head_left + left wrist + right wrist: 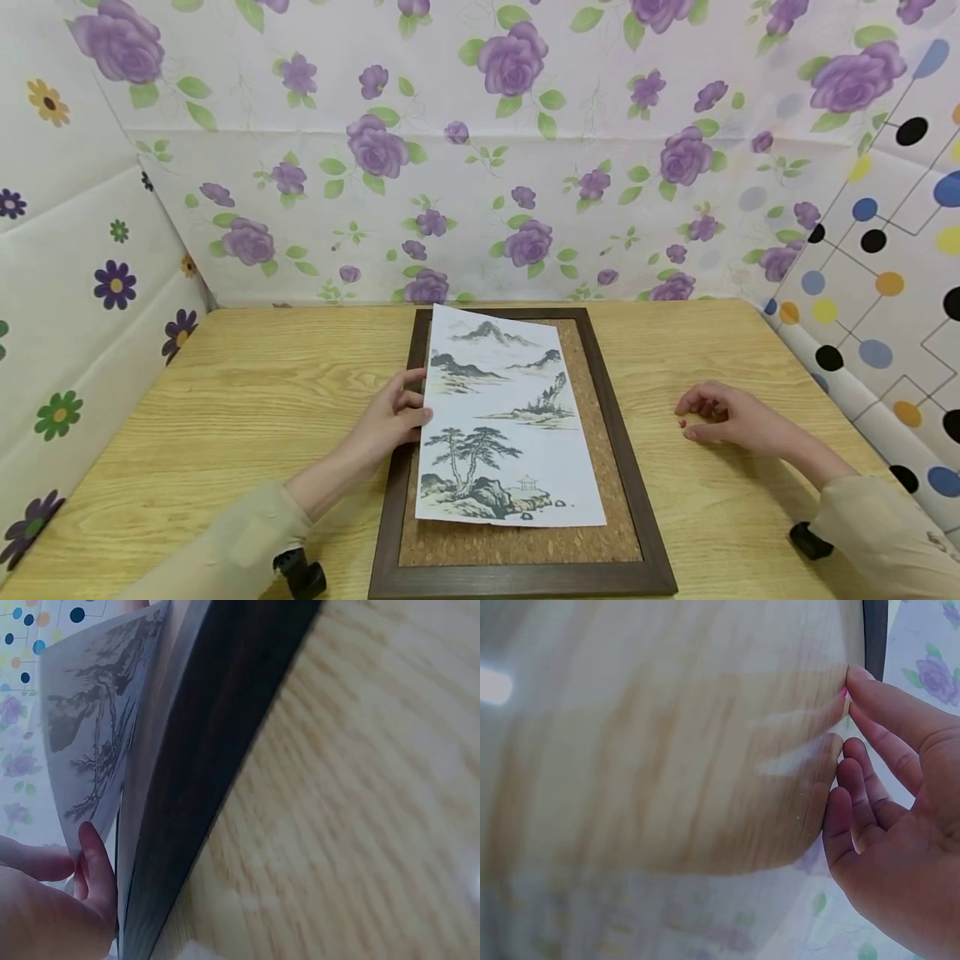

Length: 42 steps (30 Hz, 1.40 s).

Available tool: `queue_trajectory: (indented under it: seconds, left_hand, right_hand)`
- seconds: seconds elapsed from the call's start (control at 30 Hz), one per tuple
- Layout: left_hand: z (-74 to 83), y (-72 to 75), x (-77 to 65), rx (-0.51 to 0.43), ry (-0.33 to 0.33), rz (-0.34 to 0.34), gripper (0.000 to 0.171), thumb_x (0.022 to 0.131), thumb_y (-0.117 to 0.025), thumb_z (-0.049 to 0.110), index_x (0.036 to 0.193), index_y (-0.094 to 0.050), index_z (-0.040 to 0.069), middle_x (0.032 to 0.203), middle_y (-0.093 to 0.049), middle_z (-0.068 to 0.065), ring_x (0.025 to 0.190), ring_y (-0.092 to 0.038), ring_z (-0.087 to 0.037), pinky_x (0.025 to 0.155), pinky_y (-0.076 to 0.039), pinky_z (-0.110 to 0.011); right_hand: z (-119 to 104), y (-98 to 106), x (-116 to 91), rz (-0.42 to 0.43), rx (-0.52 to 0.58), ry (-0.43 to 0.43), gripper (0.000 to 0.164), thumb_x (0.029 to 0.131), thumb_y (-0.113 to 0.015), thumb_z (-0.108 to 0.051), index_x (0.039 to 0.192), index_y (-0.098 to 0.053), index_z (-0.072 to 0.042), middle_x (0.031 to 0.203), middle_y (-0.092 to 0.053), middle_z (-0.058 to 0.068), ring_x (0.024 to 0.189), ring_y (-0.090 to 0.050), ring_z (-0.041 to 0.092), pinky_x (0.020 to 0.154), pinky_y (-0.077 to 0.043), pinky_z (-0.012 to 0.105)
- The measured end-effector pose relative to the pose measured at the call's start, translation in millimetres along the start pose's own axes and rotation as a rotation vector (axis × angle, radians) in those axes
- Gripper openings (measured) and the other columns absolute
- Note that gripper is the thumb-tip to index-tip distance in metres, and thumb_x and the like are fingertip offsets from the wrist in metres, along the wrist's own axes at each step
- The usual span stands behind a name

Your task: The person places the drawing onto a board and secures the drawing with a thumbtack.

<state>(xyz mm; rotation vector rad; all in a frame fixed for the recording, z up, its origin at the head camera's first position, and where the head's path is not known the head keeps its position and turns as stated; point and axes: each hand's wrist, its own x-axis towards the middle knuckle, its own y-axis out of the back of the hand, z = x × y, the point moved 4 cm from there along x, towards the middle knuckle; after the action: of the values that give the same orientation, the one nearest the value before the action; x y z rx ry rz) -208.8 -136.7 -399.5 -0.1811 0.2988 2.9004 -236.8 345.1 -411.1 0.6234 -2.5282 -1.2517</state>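
My left hand (392, 417) pinches the left edge of a sheet of paper (487, 408), thumb on top and fingers beneath. Printed on the sheet are ink mountains, pines and a small pavilion. It lies askew over a cork board (525, 546) with a dark brown frame (630, 475); the left wrist view shows the paper (90, 727) raised off the frame. On the table to the right, my right hand (738, 419) has its fingertips on or just above the wood. A tiny red thing (682, 423), perhaps a pushpin, lies between its parted thumb and forefinger.
The light wooden table (262, 400) extends on both sides of the board. Floral cloth (450, 167) stands behind, with patterned cloth walls at left and right. A black wrist device (300, 573) is strapped at the left sleeve, another (810, 542) at the right.
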Motion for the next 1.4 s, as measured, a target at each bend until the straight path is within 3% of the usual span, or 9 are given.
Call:
queue_trajectory:
  seconds: [0.4,0.77,1.03,1.4]
  left_hand:
    - [-4.4,-1.9,0.2,0.109,-0.007,0.006,0.068,0.097,-0.057,0.007,0.157,-0.028,0.022,0.112,-0.060,-0.014,0.086,-0.060,-0.017,0.079,-0.057,-0.035]
    - [-0.9,-3.8,-5.2,0.129,-0.033,-0.049,0.069,0.098,-0.056,0.007,0.159,-0.024,0.015,0.109,-0.054,-0.013,0.083,-0.058,-0.015,0.075,-0.055,-0.031]
    - [-1.3,-5.8,-6.1,0.146,-0.039,-0.064,0.071,0.097,-0.059,0.005,0.158,-0.026,0.017,0.104,-0.054,-0.011,0.079,-0.056,-0.015,0.071,-0.055,-0.029]
    - [1.9,-7.5,-11.2,0.181,-0.091,-0.097,0.072,0.096,-0.059,0.004,0.158,-0.024,0.009,0.104,-0.055,-0.015,0.079,-0.056,-0.016,0.070,-0.056,-0.030]
  right_hand:
    - [4,-2,1,-0.009,-0.029,-0.013,0.019,0.090,-0.073,-0.027,0.107,-0.066,-0.022,0.100,-0.064,-0.004,0.082,-0.055,0.003,0.068,-0.047,0.023]
    - [2,-1,1,-0.016,-0.003,0.002,0.016,0.090,-0.073,-0.026,0.105,-0.066,-0.022,0.100,-0.064,-0.003,0.082,-0.056,0.004,0.068,-0.049,0.023]
    - [0,0,0,-0.013,-0.004,0.010,0.016,0.090,-0.073,-0.025,0.105,-0.067,-0.021,0.100,-0.065,-0.003,0.081,-0.056,0.004,0.066,-0.048,0.023]
    - [-1,-1,0,-0.013,0.012,0.021,0.013,0.091,-0.071,-0.023,0.104,-0.067,-0.021,0.100,-0.066,-0.003,0.081,-0.058,0.005,0.066,-0.048,0.023]
